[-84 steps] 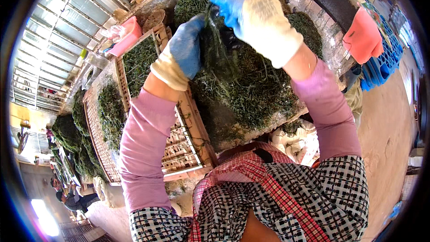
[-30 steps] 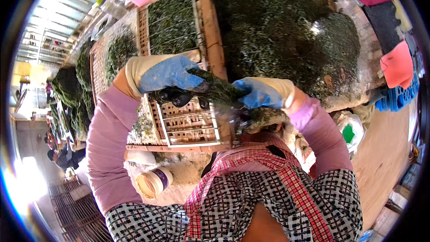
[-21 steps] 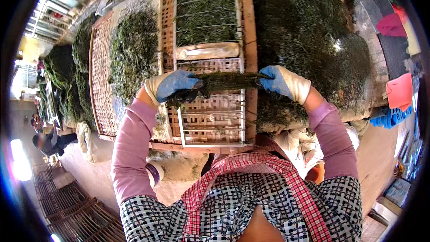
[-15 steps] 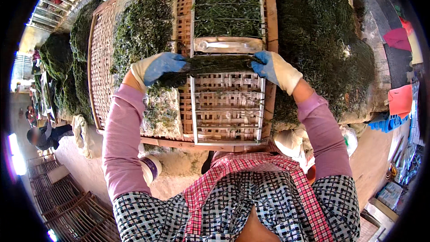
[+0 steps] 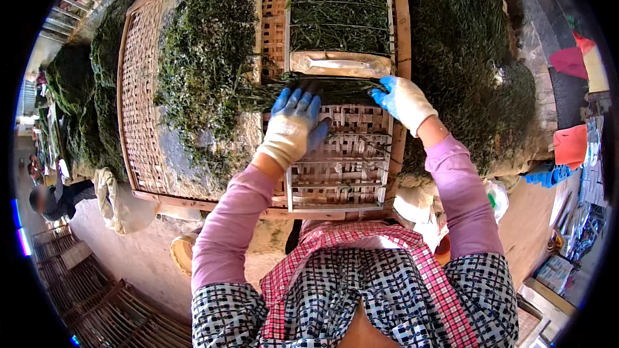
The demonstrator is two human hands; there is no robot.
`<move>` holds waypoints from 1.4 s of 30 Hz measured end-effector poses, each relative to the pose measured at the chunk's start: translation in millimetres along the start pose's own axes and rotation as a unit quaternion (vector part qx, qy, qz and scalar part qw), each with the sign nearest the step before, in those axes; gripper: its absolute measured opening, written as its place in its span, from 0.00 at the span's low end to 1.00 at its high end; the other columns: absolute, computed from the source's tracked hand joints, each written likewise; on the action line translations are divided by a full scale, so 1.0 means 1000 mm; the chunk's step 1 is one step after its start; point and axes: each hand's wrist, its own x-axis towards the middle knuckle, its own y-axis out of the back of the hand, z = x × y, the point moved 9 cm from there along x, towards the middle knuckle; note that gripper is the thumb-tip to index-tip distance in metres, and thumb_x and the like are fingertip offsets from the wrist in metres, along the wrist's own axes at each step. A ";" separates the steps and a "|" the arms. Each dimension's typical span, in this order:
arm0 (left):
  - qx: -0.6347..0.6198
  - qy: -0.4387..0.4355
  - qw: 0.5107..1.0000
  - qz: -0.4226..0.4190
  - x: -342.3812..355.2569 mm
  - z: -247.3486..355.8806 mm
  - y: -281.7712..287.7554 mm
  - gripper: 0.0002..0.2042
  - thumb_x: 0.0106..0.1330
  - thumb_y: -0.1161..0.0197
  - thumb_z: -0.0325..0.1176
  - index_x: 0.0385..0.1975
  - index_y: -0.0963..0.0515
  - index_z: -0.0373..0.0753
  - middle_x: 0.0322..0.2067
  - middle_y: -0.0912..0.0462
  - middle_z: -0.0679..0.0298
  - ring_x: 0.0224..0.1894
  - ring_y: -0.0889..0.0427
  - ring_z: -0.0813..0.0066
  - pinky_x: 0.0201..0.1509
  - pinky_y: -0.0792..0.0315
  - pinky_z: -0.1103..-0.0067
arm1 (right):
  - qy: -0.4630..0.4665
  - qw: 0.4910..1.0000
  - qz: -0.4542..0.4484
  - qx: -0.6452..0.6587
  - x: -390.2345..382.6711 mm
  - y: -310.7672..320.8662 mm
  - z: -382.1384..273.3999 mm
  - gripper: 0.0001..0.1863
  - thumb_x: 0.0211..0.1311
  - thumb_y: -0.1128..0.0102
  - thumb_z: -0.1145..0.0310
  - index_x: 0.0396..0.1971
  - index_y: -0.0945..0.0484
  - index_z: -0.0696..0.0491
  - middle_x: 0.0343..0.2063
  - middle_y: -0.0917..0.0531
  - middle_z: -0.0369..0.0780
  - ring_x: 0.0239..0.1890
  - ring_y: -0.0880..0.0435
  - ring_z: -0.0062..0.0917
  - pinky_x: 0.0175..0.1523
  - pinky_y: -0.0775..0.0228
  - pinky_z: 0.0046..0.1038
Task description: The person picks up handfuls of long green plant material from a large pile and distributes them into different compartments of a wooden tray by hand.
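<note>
A strip of dark green, stringy seaweed [image 5: 342, 91] lies across a narrow metal frame with cross wires [image 5: 289, 174], just below a wooden bar with a pale metal handle [image 5: 342, 64]. My left hand [image 5: 293, 125], in a white glove with blue fingers, is palm down at the strip's left part, fingers spread and reaching onto the strands. In a matching glove, my right hand [image 5: 406, 104] pinches the strip's right end at the frame's side. Above the bar, the frame is covered with more seaweed [image 5: 338, 16]. Woven slats [image 5: 342, 129] show through its lower part.
Loose seaweed [image 5: 206, 58] is spread on a pale board left of the frame, beside a woven rack [image 5: 138, 96]. A large seaweed heap [image 5: 461, 71] stands to the right. Another person [image 5: 58, 200] is at the far left, above stacked slatted racks [image 5: 97, 290].
My left hand has let go of the strip's left end, moved right and down, and spread its fingers over the strands. My right hand stays at the right end.
</note>
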 end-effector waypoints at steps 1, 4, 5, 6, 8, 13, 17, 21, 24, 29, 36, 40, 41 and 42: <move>-0.065 0.016 0.997 0.025 0.006 0.001 -0.008 0.33 0.68 0.49 0.55 0.64 0.30 0.35 0.69 0.34 0.55 0.73 0.40 0.56 0.79 0.57 0.63 | -0.004 0.999 0.016 0.030 -0.002 0.003 0.013 0.22 0.65 0.38 0.53 0.45 0.18 0.59 0.37 0.14 0.51 0.40 0.14 0.42 0.47 0.24 0.40; -0.123 0.023 0.985 0.122 0.006 0.005 -0.005 0.29 0.61 0.42 0.50 0.56 0.25 0.32 0.64 0.28 0.53 0.68 0.33 0.52 0.75 0.47 0.60 | -0.146 0.898 -0.030 0.415 -0.011 -0.009 0.081 0.22 0.62 0.33 0.64 0.53 0.22 0.61 0.35 0.15 0.39 0.32 0.23 0.27 0.49 0.29 0.26; -0.130 0.019 0.980 0.151 0.007 0.006 -0.004 0.29 0.60 0.40 0.49 0.54 0.24 0.32 0.62 0.27 0.52 0.66 0.32 0.52 0.74 0.45 0.60 | -0.193 0.835 -0.001 0.516 -0.014 -0.015 0.116 0.21 0.61 0.32 0.69 0.53 0.23 0.61 0.35 0.16 0.36 0.31 0.26 0.23 0.48 0.30 0.23; -0.138 0.017 0.974 0.179 0.006 0.006 -0.001 0.28 0.58 0.39 0.48 0.53 0.23 0.32 0.61 0.26 0.52 0.65 0.30 0.52 0.73 0.43 0.59 | -0.167 0.849 0.028 0.501 -0.017 -0.010 0.141 0.23 0.60 0.32 0.70 0.55 0.24 0.61 0.37 0.16 0.37 0.33 0.25 0.24 0.48 0.30 0.24; -0.123 0.013 0.982 0.146 0.011 0.009 -0.002 0.29 0.60 0.40 0.49 0.54 0.23 0.33 0.61 0.26 0.51 0.65 0.30 0.52 0.74 0.45 0.59 | -0.177 0.916 0.145 0.330 -0.030 0.003 0.198 0.29 0.59 0.31 0.67 0.60 0.27 0.59 0.46 0.15 0.44 0.42 0.18 0.30 0.51 0.27 0.30; -0.105 0.051 0.987 0.107 0.001 0.001 0.001 0.31 0.61 0.41 0.53 0.55 0.23 0.34 0.61 0.25 0.50 0.66 0.31 0.53 0.75 0.48 0.59 | -0.119 0.961 0.197 -0.151 -0.042 0.053 0.113 0.24 0.60 0.34 0.62 0.55 0.24 0.53 0.54 0.20 0.50 0.52 0.18 0.45 0.56 0.25 0.43; -0.078 0.041 0.991 0.099 0.005 0.005 -0.010 0.32 0.61 0.43 0.56 0.56 0.23 0.36 0.60 0.24 0.51 0.66 0.30 0.53 0.76 0.50 0.60 | 0.092 0.858 0.055 0.502 -0.033 0.002 0.016 0.17 0.62 0.36 0.71 0.50 0.21 0.58 0.43 0.15 0.47 0.44 0.15 0.35 0.49 0.24 0.29; -0.066 0.046 0.992 0.097 0.001 0.003 -0.013 0.32 0.62 0.44 0.57 0.57 0.23 0.36 0.59 0.23 0.52 0.66 0.30 0.51 0.76 0.51 0.60 | 0.102 0.990 0.040 0.095 -0.012 -0.015 -0.044 0.20 0.61 0.35 0.71 0.52 0.22 0.60 0.44 0.14 0.50 0.43 0.13 0.34 0.50 0.23 0.30; -0.115 0.016 0.977 0.177 -0.006 0.003 0.000 0.33 0.59 0.41 0.57 0.55 0.23 0.34 0.58 0.23 0.48 0.64 0.28 0.49 0.75 0.46 0.59 | 0.213 0.961 0.077 0.161 -0.004 -0.002 -0.099 0.19 0.62 0.37 0.72 0.53 0.23 0.61 0.43 0.15 0.47 0.43 0.14 0.32 0.50 0.23 0.30; -0.190 -0.012 0.961 0.201 -0.003 0.001 -0.005 0.30 0.58 0.38 0.55 0.52 0.21 0.36 0.53 0.19 0.49 0.59 0.23 0.48 0.73 0.42 0.58 | 0.157 0.874 -0.075 0.454 0.055 -0.042 -0.164 0.21 0.64 0.39 0.78 0.57 0.27 0.56 0.43 0.18 0.37 0.43 0.21 0.21 0.52 0.27 0.26; -0.595 0.050 0.740 0.308 -0.008 -0.022 -0.013 0.24 0.64 0.42 0.51 0.55 0.22 0.43 0.52 0.19 0.54 0.57 0.22 0.52 0.72 0.40 0.62 | 0.206 0.962 0.117 0.139 0.135 -0.024 -0.288 0.40 0.49 0.23 0.66 0.63 0.32 0.48 0.63 0.31 0.51 0.65 0.30 0.45 0.69 0.35 0.41; -0.499 0.018 0.866 0.010 0.002 0.005 -0.068 0.22 0.72 0.50 0.50 0.61 0.26 0.47 0.60 0.25 0.55 0.64 0.29 0.57 0.71 0.39 0.67 | 0.000 0.996 0.002 0.095 0.134 -0.067 -0.321 0.43 0.54 0.26 0.65 0.68 0.39 0.44 0.65 0.34 0.53 0.65 0.29 0.43 0.68 0.33 0.36; -0.556 0.003 0.831 0.016 0.004 0.010 -0.071 0.23 0.73 0.51 0.51 0.61 0.27 0.47 0.61 0.26 0.55 0.64 0.30 0.57 0.72 0.39 0.67 | -0.007 0.986 0.049 0.161 0.155 -0.086 -0.301 0.38 0.55 0.28 0.69 0.66 0.35 0.51 0.64 0.30 0.52 0.63 0.27 0.41 0.67 0.32 0.36; -0.562 0.011 0.826 0.049 0.002 0.007 -0.079 0.21 0.73 0.50 0.50 0.59 0.25 0.46 0.59 0.24 0.54 0.63 0.28 0.57 0.70 0.37 0.67 | 0.077 0.993 0.056 0.064 0.145 -0.084 -0.320 0.35 0.54 0.28 0.72 0.63 0.31 0.54 0.61 0.27 0.51 0.62 0.25 0.41 0.65 0.31 0.35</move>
